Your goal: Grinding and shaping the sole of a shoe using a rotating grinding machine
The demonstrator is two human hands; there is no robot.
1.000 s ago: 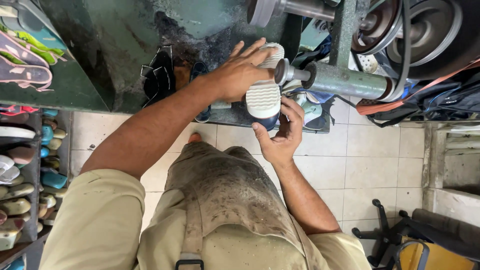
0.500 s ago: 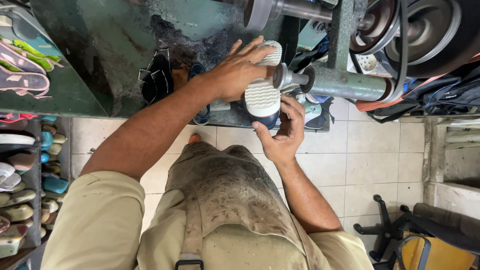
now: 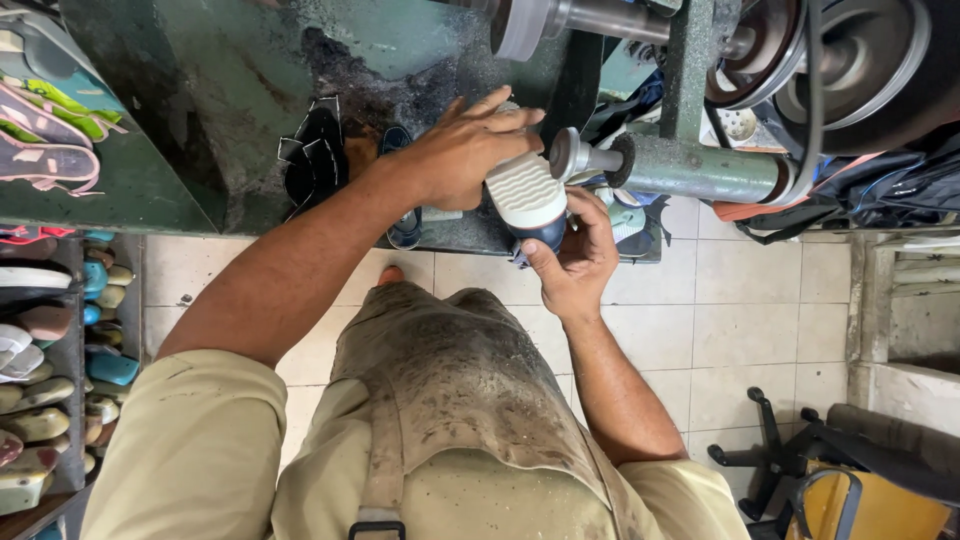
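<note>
I hold a shoe [image 3: 528, 192] sole up, its white ribbed sole facing me and its dark blue upper below. My left hand [image 3: 462, 152] grips the far end of the shoe from above. My right hand [image 3: 574, 258] grips the near end, thumb on the blue upper. The edge of the sole touches the small round grinding head [image 3: 563, 154] at the end of a grey-green machine shaft [image 3: 690, 172].
Big pulleys with a belt [image 3: 850, 60] turn above right. The green machine body [image 3: 250, 90] has dark shoe pieces [image 3: 312, 160] leaning on it. Shelves of sandals and soles [image 3: 40, 330] stand at left. A chair base [image 3: 800, 450] is on the tiled floor at right.
The shoe and both hands have shifted slightly right and down against the grinding head. My grip is the same.
</note>
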